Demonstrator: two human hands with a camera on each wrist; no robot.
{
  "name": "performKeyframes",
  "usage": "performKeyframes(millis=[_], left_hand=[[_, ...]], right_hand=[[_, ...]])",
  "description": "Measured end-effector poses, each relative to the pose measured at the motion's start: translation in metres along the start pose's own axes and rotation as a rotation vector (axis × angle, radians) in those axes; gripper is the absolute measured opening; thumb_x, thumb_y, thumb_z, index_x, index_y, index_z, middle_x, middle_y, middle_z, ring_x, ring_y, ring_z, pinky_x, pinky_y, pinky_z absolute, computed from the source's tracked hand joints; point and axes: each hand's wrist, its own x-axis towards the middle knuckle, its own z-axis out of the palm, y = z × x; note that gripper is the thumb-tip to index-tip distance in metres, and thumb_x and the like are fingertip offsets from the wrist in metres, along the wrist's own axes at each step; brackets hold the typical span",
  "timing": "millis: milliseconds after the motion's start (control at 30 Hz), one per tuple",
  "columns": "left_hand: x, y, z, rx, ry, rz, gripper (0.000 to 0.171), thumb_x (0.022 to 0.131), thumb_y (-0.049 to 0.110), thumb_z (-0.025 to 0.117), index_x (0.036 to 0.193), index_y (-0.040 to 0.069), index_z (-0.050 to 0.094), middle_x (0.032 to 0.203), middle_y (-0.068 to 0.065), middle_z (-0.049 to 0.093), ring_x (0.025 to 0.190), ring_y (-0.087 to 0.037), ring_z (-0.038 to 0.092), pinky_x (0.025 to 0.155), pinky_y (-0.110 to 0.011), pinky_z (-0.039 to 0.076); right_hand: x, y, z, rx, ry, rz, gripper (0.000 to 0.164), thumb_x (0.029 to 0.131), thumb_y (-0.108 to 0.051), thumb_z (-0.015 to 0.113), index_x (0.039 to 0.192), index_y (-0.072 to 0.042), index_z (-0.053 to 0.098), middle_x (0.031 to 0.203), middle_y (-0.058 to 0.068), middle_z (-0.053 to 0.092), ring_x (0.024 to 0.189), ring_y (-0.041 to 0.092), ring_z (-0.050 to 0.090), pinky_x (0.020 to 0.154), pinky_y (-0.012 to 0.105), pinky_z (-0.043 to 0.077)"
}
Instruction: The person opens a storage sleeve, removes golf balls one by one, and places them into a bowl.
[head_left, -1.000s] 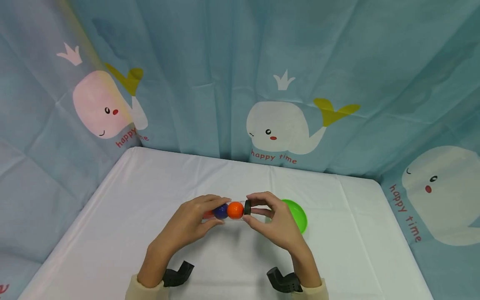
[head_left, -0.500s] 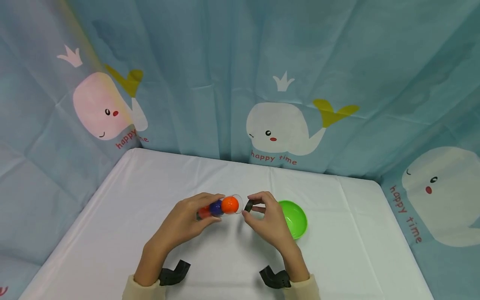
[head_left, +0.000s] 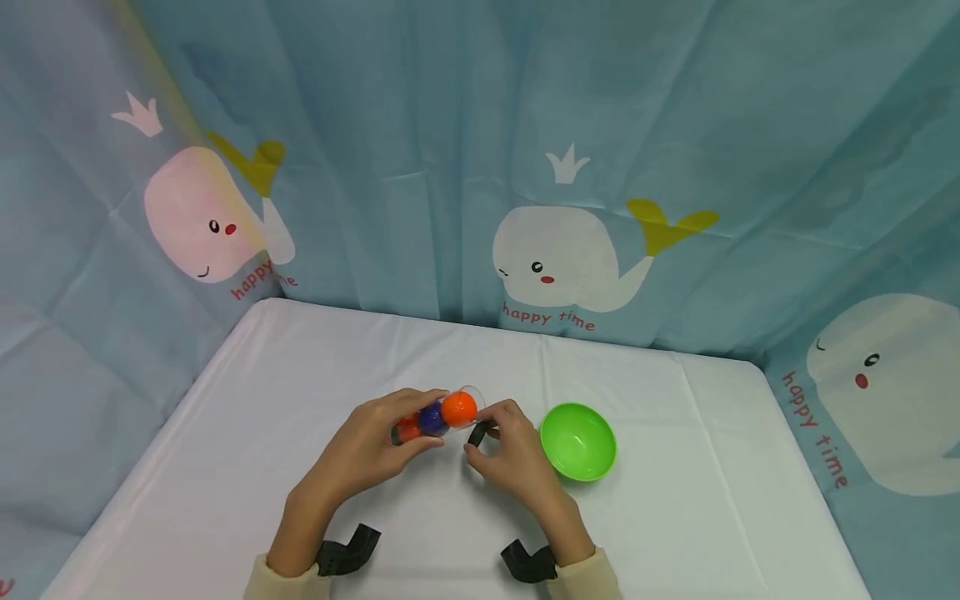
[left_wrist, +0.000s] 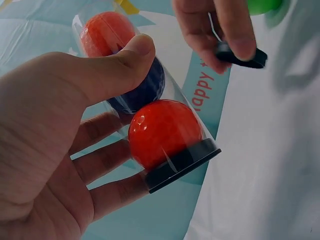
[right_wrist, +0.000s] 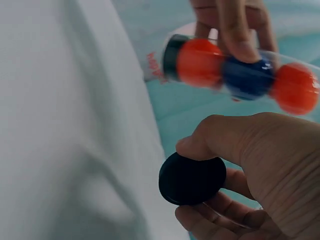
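My left hand (head_left: 372, 437) grips a clear plastic tube (left_wrist: 175, 82), thumb on one side and fingers round the other. Inside it are a blue ball (left_wrist: 137, 85) between two orange balls (left_wrist: 165, 130), in a row. A black cap (left_wrist: 182, 165) closes the tube's lower end; the other end, toward the right hand, is uncovered, with an orange ball (head_left: 459, 408) near its mouth. Between thumb and fingertips my right hand (head_left: 517, 462) pinches a round black lid (right_wrist: 192, 178), held apart from the tube and just below its open mouth in the head view.
A green bowl (head_left: 551, 467) stands on the white-covered table (head_left: 675, 500) to the right of the right hand. Blue curtains (head_left: 360, 167) with whale prints hang behind and beside the table. Black camera mounts (head_left: 348, 552) sit on both wrists.
The black lid came off the tube's mouth in the right hand, which moved left and down with it. The left hand tilted the tube's open end upward. More of the green bowl shows.
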Motion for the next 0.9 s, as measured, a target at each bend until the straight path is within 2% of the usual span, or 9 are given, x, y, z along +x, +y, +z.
performKeyframes(millis=[100, 233, 400, 533, 700, 800, 900], left_hand=[[0.002, -0.001, 0.001, -0.002, 0.002, 0.003, 0.063, 0.084, 0.028, 0.091, 0.142, 0.025, 0.068, 0.129, 0.006, 0.075, 0.112, -0.014, 0.075, 0.098, -0.042, 0.063], [0.003, -0.002, 0.004, -0.013, -0.011, -0.006, 0.062, 0.084, 0.029, 0.091, 0.142, 0.029, 0.068, 0.13, 0.009, 0.074, 0.114, -0.012, 0.074, 0.099, -0.04, 0.062], [0.001, -0.001, 0.006, -0.009, -0.014, -0.018, 0.062, 0.085, 0.031, 0.09, 0.143, 0.032, 0.067, 0.128, 0.011, 0.074, 0.111, -0.008, 0.073, 0.098, -0.037, 0.063], [-0.002, -0.002, 0.004, -0.016, 0.013, -0.034, 0.065, 0.083, 0.028, 0.092, 0.143, 0.035, 0.067, 0.127, 0.014, 0.073, 0.109, -0.006, 0.073, 0.096, -0.037, 0.063], [-0.005, -0.005, 0.007, -0.051, 0.002, -0.046, 0.066, 0.084, 0.029, 0.091, 0.144, 0.038, 0.064, 0.13, 0.017, 0.072, 0.112, -0.005, 0.072, 0.098, -0.035, 0.063], [-0.004, -0.006, 0.008, -0.047, 0.008, -0.041, 0.066, 0.083, 0.028, 0.092, 0.143, 0.037, 0.065, 0.13, 0.016, 0.072, 0.112, -0.006, 0.073, 0.097, -0.035, 0.063], [-0.001, -0.007, 0.006, -0.036, 0.016, -0.025, 0.066, 0.083, 0.028, 0.092, 0.143, 0.034, 0.066, 0.129, 0.013, 0.073, 0.111, -0.007, 0.074, 0.096, -0.036, 0.064]], right_hand=[[0.0, 0.005, 0.007, -0.061, -0.006, 0.01, 0.039, 0.085, -0.012, 0.085, 0.12, -0.004, 0.068, 0.111, 0.008, 0.064, 0.099, 0.02, 0.069, 0.092, 0.037, 0.065], [-0.001, 0.011, 0.012, -0.13, -0.002, 0.068, 0.045, 0.087, -0.015, 0.085, 0.128, -0.002, 0.07, 0.112, 0.01, 0.064, 0.095, 0.018, 0.065, 0.088, 0.033, 0.062], [-0.002, 0.017, 0.015, -0.138, 0.041, 0.127, 0.04, 0.086, -0.013, 0.085, 0.123, -0.002, 0.075, 0.112, 0.011, 0.064, 0.096, 0.016, 0.062, 0.088, 0.034, 0.059], [-0.003, 0.018, 0.015, -0.143, 0.048, 0.133, 0.039, 0.084, -0.014, 0.085, 0.12, -0.002, 0.076, 0.114, 0.011, 0.066, 0.099, 0.018, 0.065, 0.091, 0.038, 0.06], [-0.009, 0.016, 0.014, -0.194, 0.022, 0.155, 0.04, 0.078, -0.011, 0.085, 0.116, -0.002, 0.076, 0.11, 0.012, 0.069, 0.097, 0.02, 0.068, 0.089, 0.041, 0.062], [-0.011, 0.014, 0.013, -0.236, -0.002, 0.139, 0.044, 0.077, -0.01, 0.084, 0.12, -0.003, 0.075, 0.109, 0.013, 0.07, 0.095, 0.02, 0.068, 0.087, 0.041, 0.063], [-0.009, 0.012, 0.012, -0.28, 0.011, 0.107, 0.044, 0.079, -0.009, 0.084, 0.121, -0.003, 0.075, 0.109, 0.013, 0.073, 0.097, 0.021, 0.067, 0.088, 0.042, 0.062]])
